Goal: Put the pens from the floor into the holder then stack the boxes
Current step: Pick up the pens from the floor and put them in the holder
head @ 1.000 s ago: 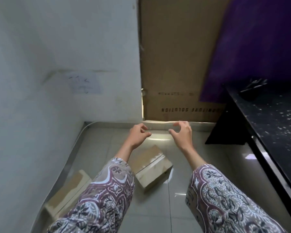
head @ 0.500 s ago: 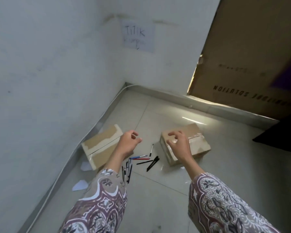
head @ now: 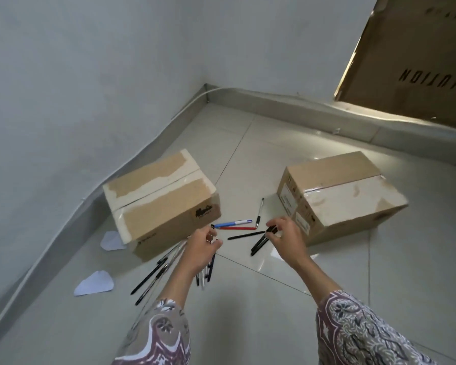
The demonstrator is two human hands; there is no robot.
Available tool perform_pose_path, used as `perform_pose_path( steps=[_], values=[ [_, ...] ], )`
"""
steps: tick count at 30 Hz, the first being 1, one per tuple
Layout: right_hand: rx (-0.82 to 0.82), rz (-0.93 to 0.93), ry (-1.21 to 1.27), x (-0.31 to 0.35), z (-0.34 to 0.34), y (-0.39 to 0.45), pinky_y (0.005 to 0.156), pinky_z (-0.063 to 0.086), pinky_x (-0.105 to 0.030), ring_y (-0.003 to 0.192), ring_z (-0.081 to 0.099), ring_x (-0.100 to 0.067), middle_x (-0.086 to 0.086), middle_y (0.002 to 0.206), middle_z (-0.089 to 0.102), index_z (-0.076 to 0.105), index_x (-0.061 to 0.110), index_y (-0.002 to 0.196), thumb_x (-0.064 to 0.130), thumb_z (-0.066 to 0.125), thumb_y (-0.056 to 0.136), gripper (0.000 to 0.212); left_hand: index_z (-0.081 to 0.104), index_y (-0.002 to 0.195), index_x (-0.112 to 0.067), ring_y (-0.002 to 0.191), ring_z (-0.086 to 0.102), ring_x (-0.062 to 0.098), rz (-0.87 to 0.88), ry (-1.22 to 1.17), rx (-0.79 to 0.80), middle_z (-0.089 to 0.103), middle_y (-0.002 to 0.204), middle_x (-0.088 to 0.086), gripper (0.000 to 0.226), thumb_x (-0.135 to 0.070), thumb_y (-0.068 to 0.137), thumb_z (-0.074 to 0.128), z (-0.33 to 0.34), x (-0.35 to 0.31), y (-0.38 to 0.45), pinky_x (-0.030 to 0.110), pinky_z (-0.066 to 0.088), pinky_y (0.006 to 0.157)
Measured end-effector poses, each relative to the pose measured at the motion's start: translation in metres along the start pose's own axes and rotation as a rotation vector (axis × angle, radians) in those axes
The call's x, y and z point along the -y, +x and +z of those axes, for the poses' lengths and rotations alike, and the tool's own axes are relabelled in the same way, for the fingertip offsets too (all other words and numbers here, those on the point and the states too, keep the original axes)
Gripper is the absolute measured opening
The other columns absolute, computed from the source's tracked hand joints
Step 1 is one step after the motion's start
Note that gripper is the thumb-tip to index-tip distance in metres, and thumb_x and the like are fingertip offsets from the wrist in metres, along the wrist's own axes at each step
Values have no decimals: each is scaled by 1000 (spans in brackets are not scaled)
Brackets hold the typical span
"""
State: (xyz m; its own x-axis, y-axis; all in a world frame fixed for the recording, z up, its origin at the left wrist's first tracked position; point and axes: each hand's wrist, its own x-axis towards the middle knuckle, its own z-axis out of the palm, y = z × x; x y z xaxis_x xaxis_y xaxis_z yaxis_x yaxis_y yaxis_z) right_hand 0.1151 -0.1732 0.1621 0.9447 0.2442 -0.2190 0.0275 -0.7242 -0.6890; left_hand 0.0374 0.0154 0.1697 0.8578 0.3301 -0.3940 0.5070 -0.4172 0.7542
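Two taped cardboard boxes stand apart on the tiled floor, the left box [head: 161, 204] near the wall and the right box [head: 337, 196] further out. Several pens lie between them: a blue-and-white pen [head: 233, 223], a red pen [head: 237, 228], a clear pen [head: 259, 210], black pens [head: 258, 245], and more black pens [head: 148, 280] by the left box. My left hand [head: 200, 248] hovers loosely curled over the pens and holds nothing. My right hand [head: 287, 238] has its fingers apart, fingertips at the upper end of the black pens. No holder is in view.
Two white paper scraps [head: 95, 283] lie on the floor left of the pens. The walls meet in a corner behind the boxes, with a cable along the baseboard [head: 274, 101]. A large cardboard sheet [head: 419, 61] leans at the back right.
The view has tilted down and come closer to the floor. Both hands have dropped toward the pens between the boxes, the right one reaching the black pens.
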Motion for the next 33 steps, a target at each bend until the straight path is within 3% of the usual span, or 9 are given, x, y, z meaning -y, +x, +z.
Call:
perform_pose_path(
  steps=[4,10,15,17,21,25,29,33],
  values=[
    [-26,33,4,-62,57,27,79,40,-24,92,52,-15,-4,109,55,63,7,111,12,62,86,25,58,108,-7,96,53,20,21,-21,2,57,107,10,22,-18,88,58,52,54,48,28,42,82],
    [-83,152,13,-132,110,60,82,48,-34,97,59,-23,-9,112,61,62,9,107,22,61,87,24,55,114,-8,99,51,17,77,-26,45,54,113,9,25,-19,91,55,111,93,95,27,42,83],
    [-132,241,-22,-149,135,87,70,44,-31,86,58,-23,-11,101,62,61,7,93,32,60,87,26,56,111,-10,95,54,16,132,-2,31,57,110,7,22,-19,91,54,137,108,117,25,44,80],
    [-161,278,-45,-148,145,98,74,48,-35,89,58,-25,-11,101,60,60,8,90,35,58,88,27,56,109,-12,93,53,14,156,6,11,56,108,5,20,-20,91,54,144,112,126,25,44,80],
    [-227,335,-125,-147,156,107,82,44,-34,103,54,-27,-10,109,54,56,7,103,32,54,91,29,56,109,-12,86,51,13,168,57,-48,57,107,5,20,-20,91,53,157,115,142,25,44,76],
    [-249,427,-83,-157,151,113,63,38,-26,74,53,-25,-10,88,60,55,7,78,29,55,89,24,54,115,-13,103,54,17,239,262,-120,55,118,4,24,-22,94,48,178,102,152,31,48,87],
    [-326,465,40,-166,147,115,49,30,-23,55,45,-20,-5,60,47,44,11,58,30,60,84,36,48,126,-13,119,47,20,299,466,-129,48,129,6,33,-26,96,44,208,86,159,29,42,95],
    [-357,420,227,-170,150,113,51,34,-24,58,51,-22,-7,59,51,50,8,60,20,62,83,28,41,132,-10,126,42,23,306,593,-132,44,136,11,38,-11,94,46,233,85,168,30,41,100]
  ],
)
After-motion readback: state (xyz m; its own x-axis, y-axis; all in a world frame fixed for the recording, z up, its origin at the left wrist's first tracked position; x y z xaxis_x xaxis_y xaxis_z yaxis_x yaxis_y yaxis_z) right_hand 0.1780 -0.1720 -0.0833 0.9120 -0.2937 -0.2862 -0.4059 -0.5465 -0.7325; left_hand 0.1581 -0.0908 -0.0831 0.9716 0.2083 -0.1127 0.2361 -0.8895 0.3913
